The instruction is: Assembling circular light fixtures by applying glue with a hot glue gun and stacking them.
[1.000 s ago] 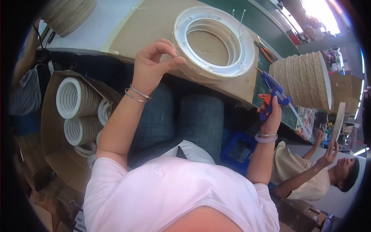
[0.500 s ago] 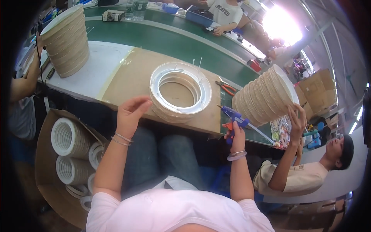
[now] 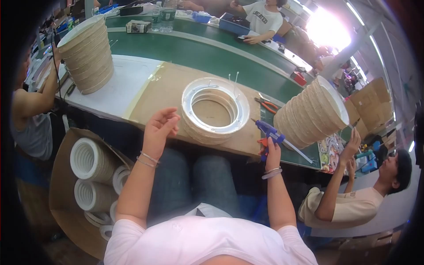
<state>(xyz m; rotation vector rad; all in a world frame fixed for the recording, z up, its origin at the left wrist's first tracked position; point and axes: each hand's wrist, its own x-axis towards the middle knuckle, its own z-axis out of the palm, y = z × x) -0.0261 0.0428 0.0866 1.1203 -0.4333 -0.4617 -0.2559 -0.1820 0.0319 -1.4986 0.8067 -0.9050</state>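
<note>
Head view: a worker's left hand (image 3: 160, 129) hovers, fingers loosely spread and empty, just beside the ring stack (image 3: 215, 110) at the desk's (image 3: 170, 90) near edge, while the right hand (image 3: 272, 149) grips a glue gun (image 3: 270, 132). Its nozzle, lying near the stack, could smear glue or burn skin.
</note>
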